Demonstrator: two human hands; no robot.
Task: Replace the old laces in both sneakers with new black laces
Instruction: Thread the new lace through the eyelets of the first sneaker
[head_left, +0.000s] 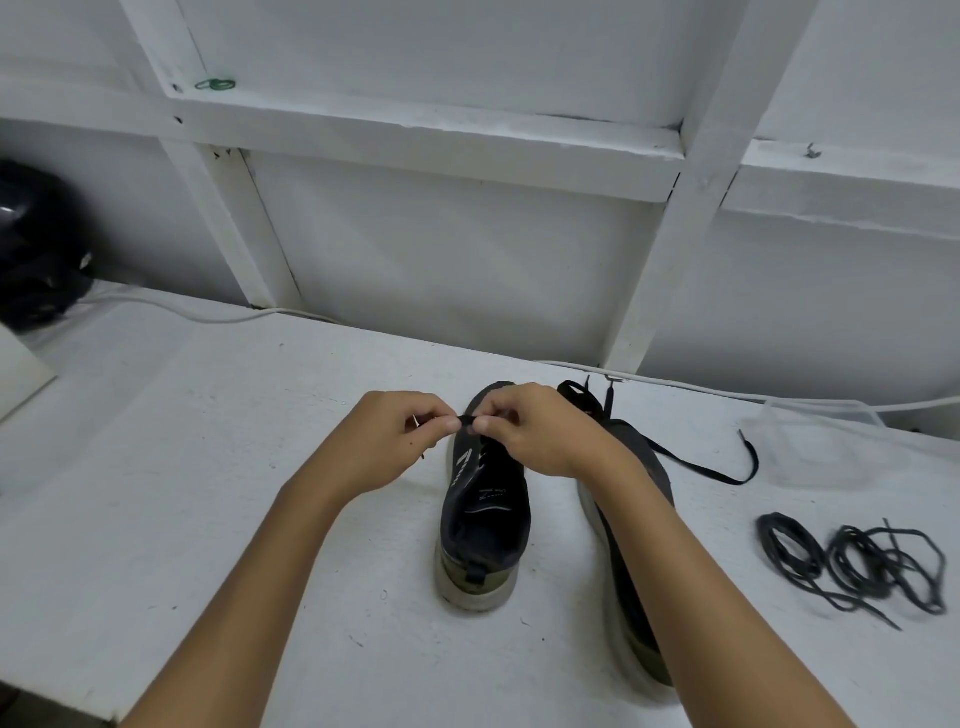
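Observation:
Two dark sneakers with pale soles stand on the white table, toes pointing away from me. Over the toe end of the left sneaker, my left hand and my right hand pinch a short stretch of black lace between thumbs and fingers. The right sneaker lies partly under my right forearm. A flat black lace trails from it across the table to the right. Further right, a pile of loosely coiled dark laces lies on the table.
A clear plastic container stands at the right near the wall. A white cable runs along the back edge of the table. A black object sits at the far left. White wall framing rises behind.

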